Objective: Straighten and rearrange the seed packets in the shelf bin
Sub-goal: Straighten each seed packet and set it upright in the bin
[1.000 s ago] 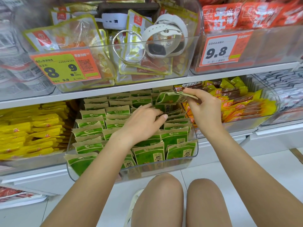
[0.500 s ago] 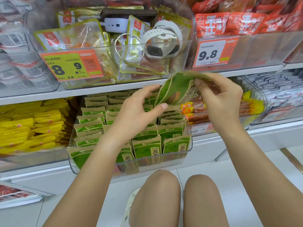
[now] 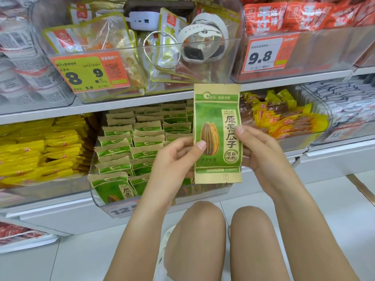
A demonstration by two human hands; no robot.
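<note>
Green and kraft-brown, one packet [image 3: 217, 134] stands upright in the air, lifted clear of the bin [image 3: 162, 200] and held between both hands in front of its right side; the left hand [image 3: 174, 157] pinches the left edge, thumb on the printed face over the seed picture and the other fingers curled behind; the right hand [image 3: 261, 151] grips the right edge the same way, thumb on the front; the face is flat and square to the viewer, so I judge this packet is being smoothed before it goes back in.

By the look of it the job is part done; the rows [image 3: 129, 147] on the left and middle of the clear bin stand fairly even, tops up, one behind another; the front-left packet [image 3: 113, 187] leans back with its face showing, and the front-right part is hidden behind the hands, so I cannot tell how tidy it is; the held one has yet to be slotted in.

Beside the bin, a clear tub to the left holds yellow packs [image 3: 40, 151] stacked flat; another to the right holds yellow-and-brown sticks [image 3: 284, 116] in a loose heap.

Farther up, on the shelf above, a clear tub with the 8.9 tag [image 3: 89, 72] holds see-through snack bags, and also a watch [image 3: 199, 41], a bangle [image 3: 162, 49] and a white charger [image 3: 144, 20]; to its right, red packs [image 3: 294, 13] sit behind a 9.8 tag [image 3: 263, 54].
</note>
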